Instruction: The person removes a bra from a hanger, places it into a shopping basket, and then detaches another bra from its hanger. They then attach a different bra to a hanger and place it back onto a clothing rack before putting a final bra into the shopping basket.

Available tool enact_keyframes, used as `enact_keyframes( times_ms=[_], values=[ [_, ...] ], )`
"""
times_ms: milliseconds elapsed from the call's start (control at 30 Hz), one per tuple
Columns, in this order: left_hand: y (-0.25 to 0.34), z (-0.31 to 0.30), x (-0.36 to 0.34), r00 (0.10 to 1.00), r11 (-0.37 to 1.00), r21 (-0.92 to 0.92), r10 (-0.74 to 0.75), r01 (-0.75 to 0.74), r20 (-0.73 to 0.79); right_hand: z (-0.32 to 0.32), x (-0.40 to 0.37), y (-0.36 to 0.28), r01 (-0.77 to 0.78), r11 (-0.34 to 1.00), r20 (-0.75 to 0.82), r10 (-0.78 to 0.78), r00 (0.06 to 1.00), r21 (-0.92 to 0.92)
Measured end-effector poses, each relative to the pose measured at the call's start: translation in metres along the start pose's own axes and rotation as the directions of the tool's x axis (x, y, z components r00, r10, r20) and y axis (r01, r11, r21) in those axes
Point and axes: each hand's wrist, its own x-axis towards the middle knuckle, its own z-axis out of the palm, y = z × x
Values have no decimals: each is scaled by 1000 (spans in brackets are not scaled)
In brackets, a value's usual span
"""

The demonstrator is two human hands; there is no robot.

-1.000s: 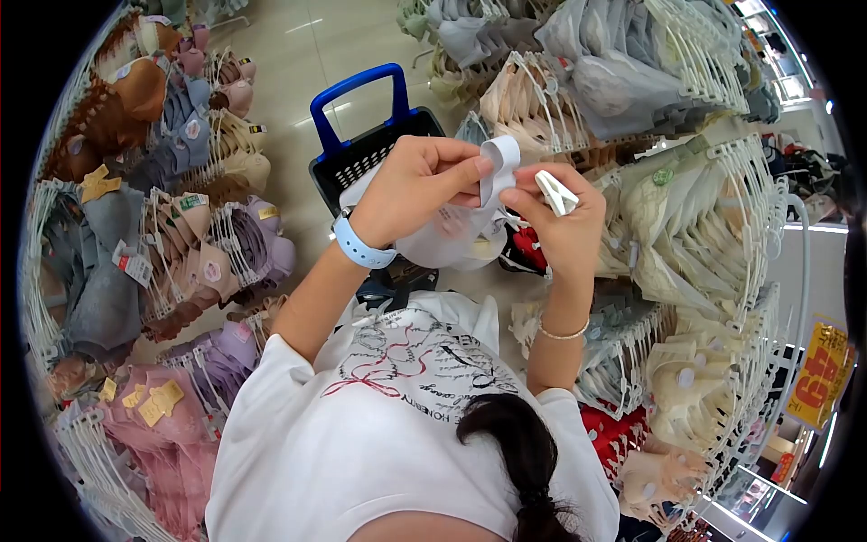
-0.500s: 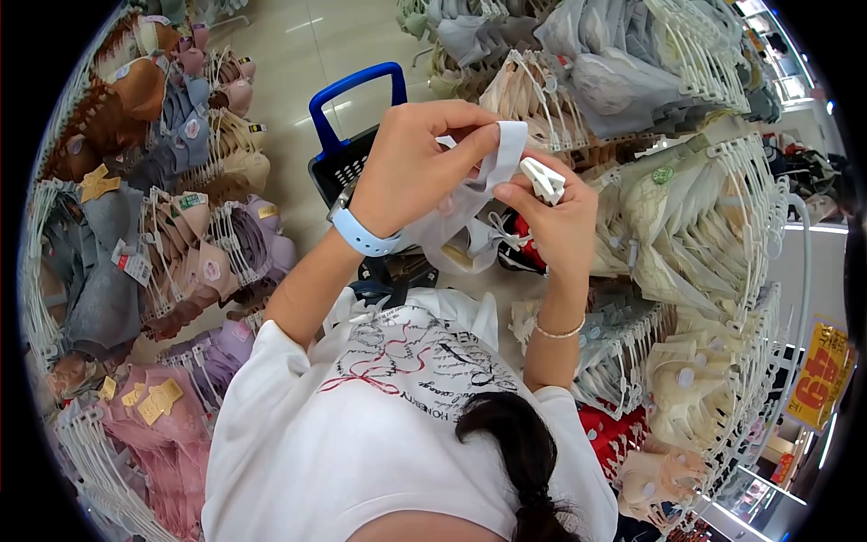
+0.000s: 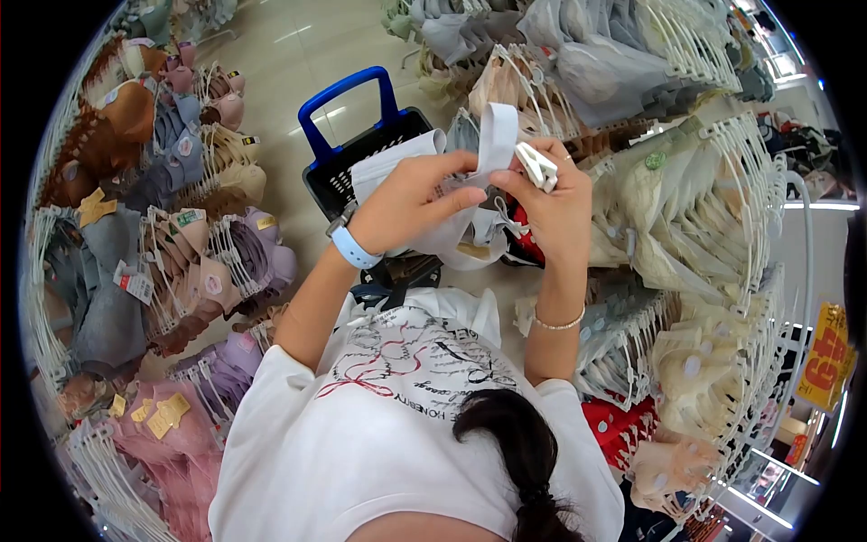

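A white garment with a wide elastic band [image 3: 498,140] hangs between my two hands, in front of my chest. My left hand [image 3: 411,199] reaches in from the left, with thumb and fingers closing on the garment's left part. In my right hand [image 3: 551,194] is a white plastic hanger clip [image 3: 537,167], pinched beside the band, which loops up above the fingers. The lower part of the garment droops below both hands.
A black basket [image 3: 325,185] with a blue handle [image 3: 316,140] stands beyond my left hand. Racks of hanging bras line both sides, with pink ones [image 3: 172,434] at left and cream ones [image 3: 686,217] at right. A yellow sign [image 3: 824,357] hangs far right.
My left hand has moved slightly down and left, away from the top of the band. The band now stands up as a loop, and a white flap shows over the basket.
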Motion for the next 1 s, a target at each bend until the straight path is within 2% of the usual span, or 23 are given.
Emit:
enact_keyframes(
  times_ms=[67,100,133,167,200,267,333,433,500,533,600,633,700,733,867,933,967,1000],
  values=[
    [2,5,0,999,999,-11,-46,46,-18,3,1,-11,-119,988,54,114,992,99],
    [4,7,-1,995,996,-19,-91,91,-49,4,1,-12,-122,988,43,119,992,99],
    [10,13,0,984,991,-114,-84,67,-156,5,2,-13,-149,982,50,144,988,115],
    [10,16,-1,986,991,-114,-81,65,-147,4,3,-13,-174,976,58,167,984,132],
    [8,19,-1,978,984,-174,-80,47,-190,3,3,-9,-150,986,69,145,987,75],
    [3,24,-2,970,973,-227,-80,27,-227,4,3,-13,-144,985,53,140,989,91],
    [-3,30,-2,956,899,-436,-107,-24,-273,6,2,-14,-140,984,38,136,990,107],
    [-15,32,-4,942,898,-438,-123,-28,-313,8,0,-2,-174,981,44,171,984,91],
    [-11,36,-3,923,878,-477,-144,-48,-357,12,1,9,-1,999,-55,-2,998,-49],
    [-9,37,-3,899,854,-515,-170,-69,-403,12,0,5,-1,999,-58,-2,998,-49],
    [-8,37,-6,904,858,-508,-161,-70,-396,12,-4,-12,-137,982,-70,147,987,130],
    [-9,36,-7,907,862,-503,-154,-71,-392,12,-4,-9,-137,982,-70,147,987,130],
    [-15,33,-8,914,877,-470,-104,-102,-392,12,-4,2,100,990,29,-98,995,-95],
    [-18,32,-9,919,889,-438,-54,-134,-390,13,-4,9,143,987,71,-138,988,-73],
    [-17,32,-11,925,899,-423,-54,-119,-375,10,-6,6,87,986,150,-65,987,-145],
    [-16,34,-11,911,883,-463,-129,-74,-392,10,-8,8,102,951,158,-58,986,-292],
    [-17,32,-12,911,884,-462,-128,-75,-392,10,-9,9,103,951,157,-59,986,-291],
    [-20,29,-12,932,913,-409,-137,-13,-336,10,-10,11,103,938,166,-50,985,-330]
  ],
)
